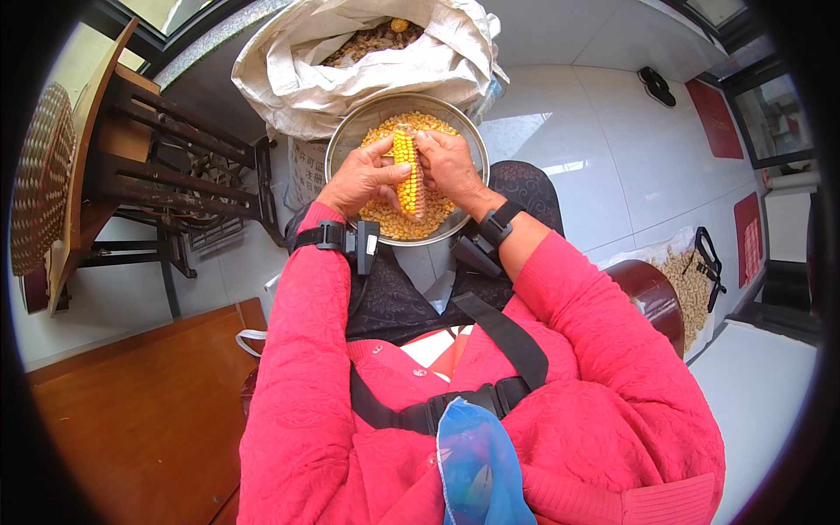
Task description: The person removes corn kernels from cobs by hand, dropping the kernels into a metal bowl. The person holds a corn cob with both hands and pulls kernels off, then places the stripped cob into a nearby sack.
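Observation:
Both my hands hold one dried corn cob (407,172) above a round metal bowl (481,143). Yellow kernels still cover the cob's left side, while a strip along its right side is bare and pinkish. My left hand (369,172) grips the cob from the left, its thumb lying across the kernels. On the other side, my right hand (455,165) has its thumb near the cob's upper end, and its curled fingers are partly hidden. Loose corn kernels (400,226) lie in the bowl beneath, which sits at my knees.
Beyond the bowl stands an open white woven sack (289,72) with husk-like bits and a cob piece inside. A sewing-machine-like table with a dark iron frame (190,190) is at left. A brown wooden panel (144,420) lies lower left. Pellet-like material (686,282) spreads at right, near a dark red stool (646,298).

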`<state>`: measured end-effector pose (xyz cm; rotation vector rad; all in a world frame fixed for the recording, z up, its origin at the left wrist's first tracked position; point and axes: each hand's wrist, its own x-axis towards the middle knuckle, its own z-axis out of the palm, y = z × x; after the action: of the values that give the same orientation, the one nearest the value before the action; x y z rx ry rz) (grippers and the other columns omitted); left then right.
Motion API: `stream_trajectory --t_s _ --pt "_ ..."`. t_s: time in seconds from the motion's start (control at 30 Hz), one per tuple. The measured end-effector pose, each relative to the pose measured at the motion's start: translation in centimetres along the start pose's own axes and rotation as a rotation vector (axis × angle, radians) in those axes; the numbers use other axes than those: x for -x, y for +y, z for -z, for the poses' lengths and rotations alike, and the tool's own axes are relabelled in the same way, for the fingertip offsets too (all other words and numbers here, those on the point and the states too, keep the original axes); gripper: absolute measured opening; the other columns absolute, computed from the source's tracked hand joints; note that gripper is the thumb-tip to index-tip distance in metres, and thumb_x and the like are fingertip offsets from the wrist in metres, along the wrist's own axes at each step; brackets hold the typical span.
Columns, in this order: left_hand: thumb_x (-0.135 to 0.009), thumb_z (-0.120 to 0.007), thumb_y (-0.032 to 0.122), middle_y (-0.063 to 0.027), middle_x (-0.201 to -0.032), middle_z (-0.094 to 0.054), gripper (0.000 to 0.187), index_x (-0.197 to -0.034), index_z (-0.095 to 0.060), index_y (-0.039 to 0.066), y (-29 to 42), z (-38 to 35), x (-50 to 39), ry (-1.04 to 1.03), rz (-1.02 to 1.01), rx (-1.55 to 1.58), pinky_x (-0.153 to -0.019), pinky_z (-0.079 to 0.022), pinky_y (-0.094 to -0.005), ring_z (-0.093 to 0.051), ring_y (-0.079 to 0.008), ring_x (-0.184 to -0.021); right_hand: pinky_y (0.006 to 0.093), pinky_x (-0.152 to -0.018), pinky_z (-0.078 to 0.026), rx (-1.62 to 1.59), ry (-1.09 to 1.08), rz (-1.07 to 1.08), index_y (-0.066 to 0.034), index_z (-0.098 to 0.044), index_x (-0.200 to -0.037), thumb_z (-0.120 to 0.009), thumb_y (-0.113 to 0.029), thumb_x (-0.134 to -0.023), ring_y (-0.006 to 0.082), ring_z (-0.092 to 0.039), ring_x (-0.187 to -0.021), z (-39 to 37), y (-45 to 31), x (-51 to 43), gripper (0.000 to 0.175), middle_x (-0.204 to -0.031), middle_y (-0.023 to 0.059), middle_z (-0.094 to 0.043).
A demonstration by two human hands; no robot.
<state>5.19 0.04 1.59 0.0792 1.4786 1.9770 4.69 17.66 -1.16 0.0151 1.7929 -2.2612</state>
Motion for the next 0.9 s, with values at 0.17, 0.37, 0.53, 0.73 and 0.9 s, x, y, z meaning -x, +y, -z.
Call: stream_trajectory --t_s 0.17,0.37,0.53,0.73,0.9 --pt "-0.084 -0.070 0.014 -0.0033 -0.103 -0.061 0.067 -0.141 -0.036 0.001 0.2 0.0 -0.1 0.058 0.030 -0.089 -0.056 -0.052 -0.0228 -0.060 -0.0086 -0.076 0.0274 -0.054 -0.040 0.008 -0.033 -0.193 0.0006 -0.058 -0.077 -0.052 -0.031 -0.096 0.0079 -0.047 -0.061 0.5 -0.3 -0.3 0.037 -0.064 -0.0006 -0.054" --pt "-0.084 -0.070 0.015 -0.0035 -0.101 -0.060 0.070 -0.142 -0.033 -0.001 0.2 0.1 0.0 0.056 0.016 -0.102 -0.052 -0.051 -0.0223 -0.058 -0.0073 -0.068 0.0298 -0.057 -0.040 0.228 0.003 -0.003 0.0022 -0.059 -0.078 -0.049 -0.028 -0.097 0.0116 -0.046 -0.060 -0.3 0.1 -0.3 0.037 -0.065 0.0017 -0.055" --pt "-0.088 -0.065 0.013 -0.0037 -0.103 -0.061 0.061 -0.140 -0.036 0.001 -0.3 0.5 -0.2 -0.024 -0.011 -0.017 -0.052 -0.052 -0.0234 -0.060 -0.0088 -0.070 0.0301 -0.062 -0.042 0.263 0.051 0.067 0.0031 -0.060 -0.082 -0.049 -0.023 -0.096 0.0122 -0.048 -0.065 -0.2 0.0 -0.1 0.032 -0.070 0.0051 -0.058" --pt "-0.089 -0.063 0.012 -0.0045 -0.103 -0.063 0.058 -0.140 -0.037 0.003 -0.5 0.9 -0.4 0.019 -0.038 0.015 -0.052 -0.053 -0.0239 -0.063 -0.0101 -0.074 0.0321 -0.062 -0.043 0.178 0.029 0.063 0.0038 -0.061 -0.083 -0.049 -0.024 -0.096 0.0154 -0.051 -0.065 -0.3 -0.3 0.0 0.032 -0.069 0.0079 -0.059" --pt "-0.088 -0.065 0.012 -0.0072 -0.092 -0.064 0.056 -0.137 -0.039 0.003 -0.7 1.0 -0.7 0.067 -0.047 0.020 -0.050 -0.052 -0.0225 -0.063 -0.0121 -0.069 0.0248 -0.046 -0.039 0.397 -0.077 0.077 -0.0016 -0.061 -0.083 -0.046 -0.025 -0.098 0.0070 -0.049 -0.054 0.0 0.5 -0.4 0.032 -0.066 0.0014 -0.056"
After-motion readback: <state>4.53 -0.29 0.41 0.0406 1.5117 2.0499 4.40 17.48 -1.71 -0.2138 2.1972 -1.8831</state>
